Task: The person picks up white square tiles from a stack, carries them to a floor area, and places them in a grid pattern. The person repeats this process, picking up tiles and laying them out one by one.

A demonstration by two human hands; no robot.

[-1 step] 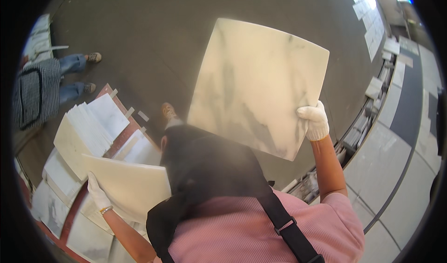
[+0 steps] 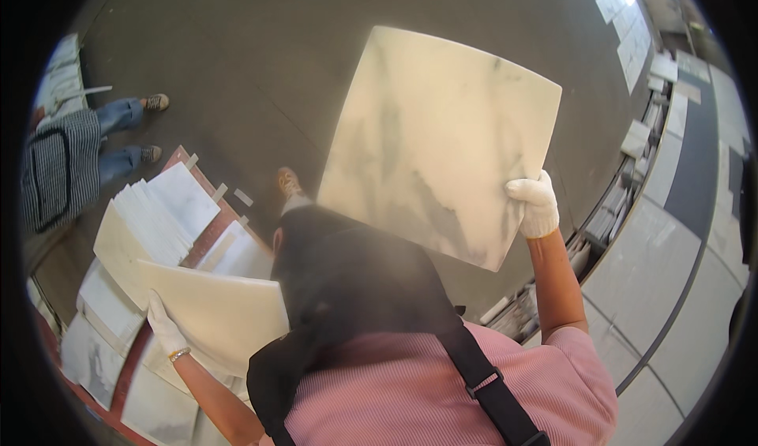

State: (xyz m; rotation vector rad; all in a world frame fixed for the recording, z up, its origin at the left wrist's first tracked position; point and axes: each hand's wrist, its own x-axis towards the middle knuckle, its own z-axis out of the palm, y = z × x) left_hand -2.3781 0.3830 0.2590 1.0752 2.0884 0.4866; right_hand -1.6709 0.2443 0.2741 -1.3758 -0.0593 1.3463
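Note:
My right hand point(image 2: 537, 203), in a white knit glove, grips the right edge of a large square marble tile point(image 2: 442, 146). Grey veins run across its cream face; the thumb lies on that face and the other fingers are partly hidden. At lower left, my gloved left hand point(image 2: 164, 326) is closed on the left edge of a second, pale marble tile point(image 2: 217, 308). This one leans beside a row of upright white tiles point(image 2: 162, 217) on a red rack point(image 2: 207, 237). Whether it touches the rack cannot be made out.
Another person point(image 2: 67, 166) in a striped apron and jeans stands at far left. Along the right side runs a long surface of large grey slabs point(image 2: 639, 276), edged by stacked tile pieces point(image 2: 608, 213). More pale tiles point(image 2: 632, 51) lie on the dark floor point(image 2: 213, 59) at upper right.
Both hands keep their hold on the two tiles. The surroundings have shifted slightly in the view, and the large tile's upper edge sits a touch higher and further right.

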